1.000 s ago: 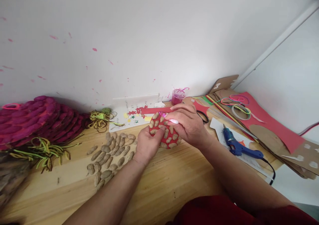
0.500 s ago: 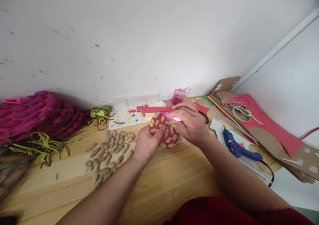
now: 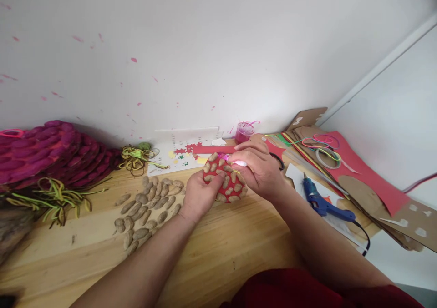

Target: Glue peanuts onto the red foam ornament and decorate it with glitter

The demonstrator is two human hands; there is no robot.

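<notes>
A round red disc (image 3: pixel 223 192) covered with peanuts in their shells is held up over the wooden table. My left hand (image 3: pixel 202 192) grips its left edge, thumb lying on the front. In my right hand (image 3: pixel 257 167) is a paintbrush (image 3: pixel 236 161) with a white handle and a pink-stained tip. The brush tip touches or nearly touches a peanut at the disc's upper edge. The peanuts on the disc look mostly unpainted. Loose peanuts (image 3: pixel 145 208) lie on the table to the left. Behind my right hand stands a clear cup of pink paint (image 3: pixel 244 131).
Purple peanut-covered discs (image 3: pixel 44 151) are stacked at left, near green yarn bundles (image 3: pixel 58 199). A blue glue gun (image 3: pixel 324 201) lies at right, beside cardboard, red paper (image 3: pixel 368 176) and a roll of tape (image 3: pixel 327 158). A paper sheet (image 3: pixel 164 144) with small stars lies behind.
The camera view has shifted slightly. Both hands keep hold of the disc and the brush, and the brush tip has moved only a little along the disc's upper edge.
</notes>
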